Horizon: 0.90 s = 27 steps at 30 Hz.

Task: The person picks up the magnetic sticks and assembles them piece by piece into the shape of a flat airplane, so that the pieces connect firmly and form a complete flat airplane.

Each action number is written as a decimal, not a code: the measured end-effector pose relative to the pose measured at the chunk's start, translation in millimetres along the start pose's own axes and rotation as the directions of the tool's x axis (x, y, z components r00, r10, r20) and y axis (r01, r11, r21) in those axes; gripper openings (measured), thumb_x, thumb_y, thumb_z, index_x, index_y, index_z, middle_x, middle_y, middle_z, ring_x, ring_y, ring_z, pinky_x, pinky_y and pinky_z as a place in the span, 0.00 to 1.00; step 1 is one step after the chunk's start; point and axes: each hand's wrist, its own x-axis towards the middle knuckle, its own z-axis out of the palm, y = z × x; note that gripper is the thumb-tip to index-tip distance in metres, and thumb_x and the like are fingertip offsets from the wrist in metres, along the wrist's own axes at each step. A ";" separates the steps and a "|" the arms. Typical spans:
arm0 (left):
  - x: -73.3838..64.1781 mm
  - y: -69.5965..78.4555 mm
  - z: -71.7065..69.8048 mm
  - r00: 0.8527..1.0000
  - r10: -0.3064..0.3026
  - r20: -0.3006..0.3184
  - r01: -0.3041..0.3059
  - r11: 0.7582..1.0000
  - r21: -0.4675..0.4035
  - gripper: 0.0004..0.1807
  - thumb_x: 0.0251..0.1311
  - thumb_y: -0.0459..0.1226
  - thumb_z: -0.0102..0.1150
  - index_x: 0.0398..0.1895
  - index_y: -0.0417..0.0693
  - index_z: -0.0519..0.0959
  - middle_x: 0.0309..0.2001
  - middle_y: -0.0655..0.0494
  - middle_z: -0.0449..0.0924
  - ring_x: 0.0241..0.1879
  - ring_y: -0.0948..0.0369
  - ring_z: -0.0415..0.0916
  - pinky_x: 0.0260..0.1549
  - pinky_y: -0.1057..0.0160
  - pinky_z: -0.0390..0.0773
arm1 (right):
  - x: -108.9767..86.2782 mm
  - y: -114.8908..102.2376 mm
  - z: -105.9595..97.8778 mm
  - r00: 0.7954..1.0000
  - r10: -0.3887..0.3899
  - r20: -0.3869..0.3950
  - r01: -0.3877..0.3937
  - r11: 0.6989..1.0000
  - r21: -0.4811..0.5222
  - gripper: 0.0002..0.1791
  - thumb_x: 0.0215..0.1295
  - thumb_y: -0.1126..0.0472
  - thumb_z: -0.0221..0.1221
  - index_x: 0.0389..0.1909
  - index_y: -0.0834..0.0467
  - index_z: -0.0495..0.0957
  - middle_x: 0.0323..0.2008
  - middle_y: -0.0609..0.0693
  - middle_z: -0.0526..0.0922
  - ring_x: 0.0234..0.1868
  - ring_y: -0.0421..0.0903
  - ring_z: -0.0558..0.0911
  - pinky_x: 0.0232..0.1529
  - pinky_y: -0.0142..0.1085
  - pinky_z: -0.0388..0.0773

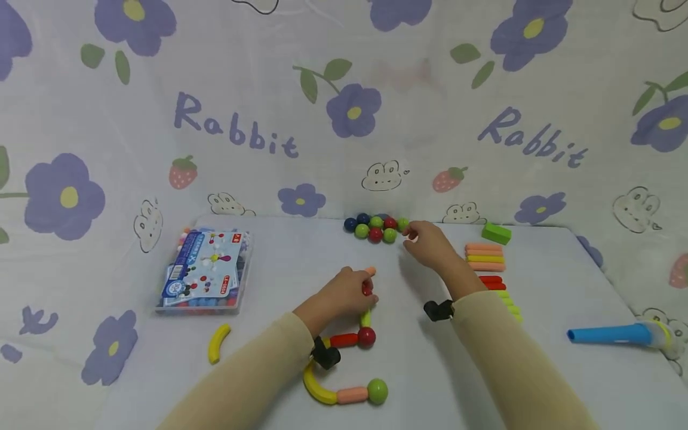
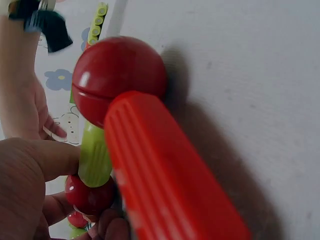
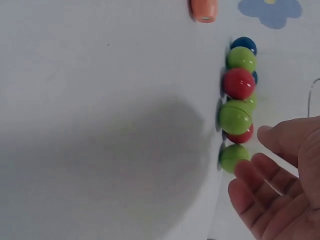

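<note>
My left hand (image 1: pixel 346 292) gripped a red ball (image 2: pixel 89 196) in the rod chain (image 1: pixel 344 340) on the table (image 1: pixel 301 257). My right hand (image 1: pixel 431 246) had loosely spread fingers beside the cluster's rightmost green ball (image 3: pixel 234 159); contact unclear. I judged a nudge could scatter the balls (image 1: pixel 375 234), a left-hand tug part the chain.

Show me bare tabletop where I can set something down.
Free: between the plastic box and the left hand; also between the right sleeve and the blue tube. Crowded: the far edge, where balls cluster beside the right hand, and the rows of rods near the green block.
</note>
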 end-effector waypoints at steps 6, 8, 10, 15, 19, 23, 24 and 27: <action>-4.5 -4.6 2.8 0.998 0.028 -0.056 -0.028 1.000 -0.011 0.14 0.71 0.50 0.70 0.49 0.54 0.82 0.46 0.51 0.75 0.45 0.57 0.74 0.38 0.64 0.80 | 22.1 -10.5 18.4 0.999 -0.033 -0.012 0.032 0.998 -0.063 0.25 0.78 0.63 0.59 0.74 0.59 0.76 0.73 0.64 0.71 0.75 0.64 0.74 0.77 0.60 0.71; -5.8 -4.9 2.8 0.998 0.028 -0.064 -0.030 0.999 -0.032 0.13 0.71 0.49 0.70 0.49 0.54 0.82 0.46 0.51 0.75 0.44 0.57 0.75 0.38 0.64 0.80 | 25.6 -12.8 23.9 1.000 -0.029 -0.011 0.028 0.996 -0.082 0.27 0.78 0.63 0.59 0.76 0.57 0.74 0.75 0.64 0.68 0.76 0.64 0.73 0.78 0.60 0.69; -8.2 -4.0 2.0 0.998 0.022 -0.066 -0.026 0.998 -0.056 0.13 0.71 0.48 0.70 0.48 0.53 0.81 0.46 0.50 0.74 0.43 0.57 0.75 0.38 0.64 0.81 | 28.4 -14.4 28.9 1.000 -0.023 -0.012 0.022 0.996 -0.091 0.27 0.79 0.63 0.59 0.76 0.57 0.74 0.76 0.65 0.67 0.76 0.65 0.73 0.78 0.60 0.68; -8.9 -2.2 3.5 0.998 0.010 -0.067 -0.015 0.998 -0.069 0.12 0.71 0.48 0.70 0.47 0.54 0.80 0.46 0.50 0.73 0.42 0.57 0.76 0.36 0.65 0.80 | 30.3 -13.6 34.2 1.000 0.011 -0.006 -0.011 0.995 -0.100 0.24 0.79 0.62 0.59 0.72 0.59 0.76 0.74 0.65 0.70 0.74 0.64 0.74 0.77 0.59 0.70; -8.6 -2.1 4.5 0.997 0.014 -0.072 -0.019 0.998 -0.062 0.12 0.72 0.48 0.69 0.47 0.54 0.79 0.45 0.51 0.74 0.42 0.57 0.75 0.36 0.65 0.80 | 27.1 -11.7 33.2 1.000 0.013 0.019 -0.011 0.994 -0.110 0.21 0.78 0.63 0.59 0.68 0.60 0.78 0.68 0.64 0.77 0.66 0.61 0.77 0.72 0.57 0.75; -9.2 -3.1 4.9 0.997 0.009 -0.073 -0.015 0.997 -0.070 0.12 0.72 0.48 0.69 0.48 0.54 0.80 0.45 0.52 0.75 0.43 0.58 0.74 0.35 0.66 0.80 | 16.5 -12.5 30.1 0.997 -0.017 0.079 0.024 0.995 -0.093 0.20 0.75 0.65 0.61 0.65 0.60 0.80 0.61 0.62 0.83 0.58 0.58 0.80 0.67 0.55 0.78; -9.2 -3.6 5.1 0.997 0.007 -0.073 -0.012 0.997 -0.073 0.12 0.72 0.48 0.69 0.48 0.55 0.80 0.45 0.53 0.75 0.43 0.58 0.75 0.35 0.66 0.80 | 12.7 -12.9 29.0 0.995 -0.029 0.097 0.038 0.996 -0.084 0.20 0.75 0.65 0.61 0.65 0.60 0.81 0.60 0.61 0.83 0.58 0.57 0.80 0.67 0.55 0.78; -9.2 -4.8 5.1 0.997 0.007 -0.075 -0.014 0.995 -0.095 0.12 0.72 0.48 0.70 0.48 0.55 0.80 0.46 0.52 0.75 0.43 0.58 0.75 0.36 0.66 0.81 | 0.1 -13.9 26.0 0.985 -0.060 0.161 0.070 0.996 -0.057 0.19 0.73 0.67 0.63 0.64 0.59 0.82 0.58 0.59 0.84 0.58 0.57 0.80 0.68 0.56 0.78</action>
